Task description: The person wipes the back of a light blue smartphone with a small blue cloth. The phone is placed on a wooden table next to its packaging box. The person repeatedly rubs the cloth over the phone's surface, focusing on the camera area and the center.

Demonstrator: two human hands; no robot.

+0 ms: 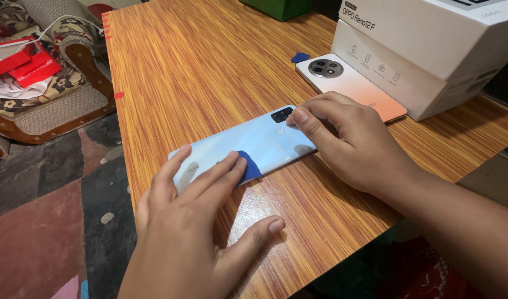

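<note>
Head view: a wooden table (209,66) fills the frame; a white box (431,50) and a peach phone (353,83) sit upper right. At centre lies a light-blue phone (265,141), face down — the right hand (353,144) pins its camera end flat, while the left hand (193,221), fingers spread, presses a blue pick (249,166) at its edge.

Left hand (201,221) lies flat, fingers spread; right hand (351,141) curled, palm down.

Left hand (193,232) pressing blue pick (248,166), perhaps, on light-blue phone (254,141)
</note>
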